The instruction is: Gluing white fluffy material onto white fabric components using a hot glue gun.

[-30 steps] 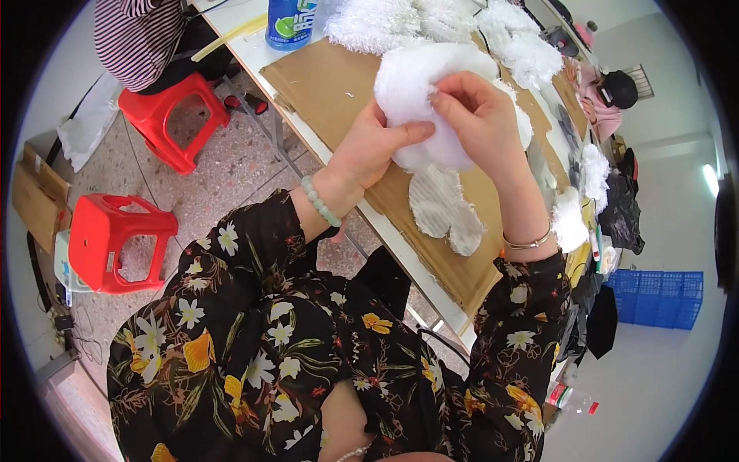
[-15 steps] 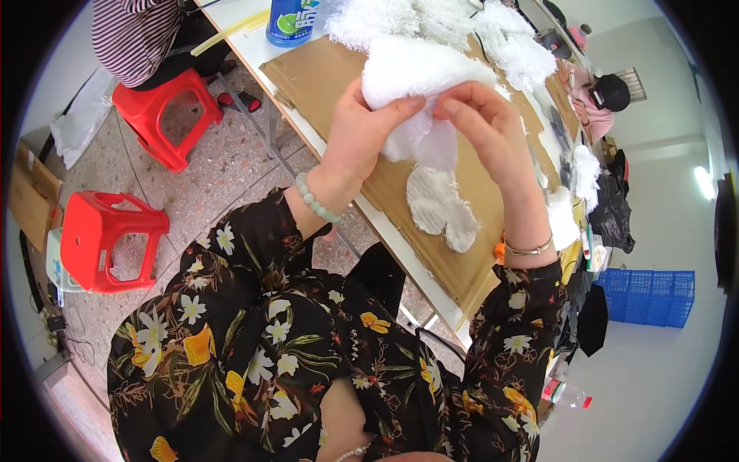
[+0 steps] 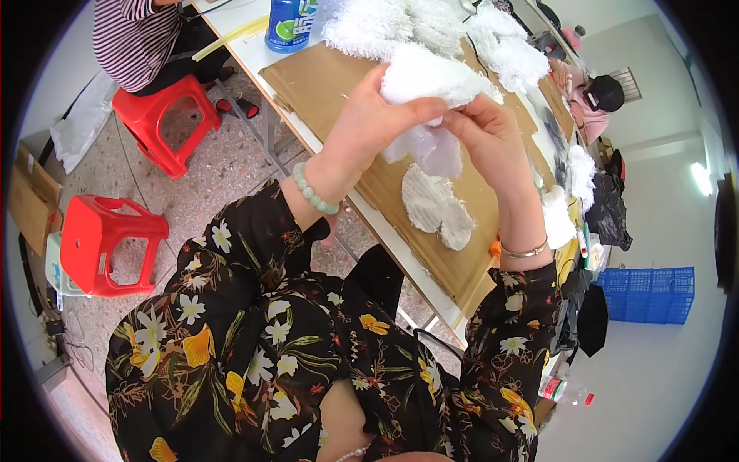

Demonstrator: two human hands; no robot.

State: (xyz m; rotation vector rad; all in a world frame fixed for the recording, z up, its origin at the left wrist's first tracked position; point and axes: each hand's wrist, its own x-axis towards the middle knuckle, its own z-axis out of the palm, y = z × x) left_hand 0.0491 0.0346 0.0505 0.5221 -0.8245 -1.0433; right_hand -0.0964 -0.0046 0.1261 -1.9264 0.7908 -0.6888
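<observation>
A white fluffy piece of fabric [image 3: 433, 75] is held up over the cardboard. My left hand [image 3: 381, 115] is closed on its left side, the thumb pressed across the front. My right hand [image 3: 489, 132] pinches the lower right edge between thumb and fingertips. A thin, whitish translucent sheet [image 3: 426, 150] hangs below the fabric, between the hands. How it joins the fabric is hidden behind my fingers. Beneath, a white textile piece with rounded lobes and frayed edges [image 3: 436, 206] lies flat on the brown cardboard [image 3: 377, 182].
White fluffy pieces [image 3: 369, 29] are heaped at the table's far side, beside a blue bottle [image 3: 290, 25]. Two red stools [image 3: 104, 245] stand on the floor at left. A person in stripes [image 3: 131, 42] sits far left; another in pink [image 3: 589, 115] works far right.
The fluffy fabric has moved slightly right and tilted. My left hand has shifted right with it, its thumb reaching further across. My right fingers have drawn closer together at the edge.
</observation>
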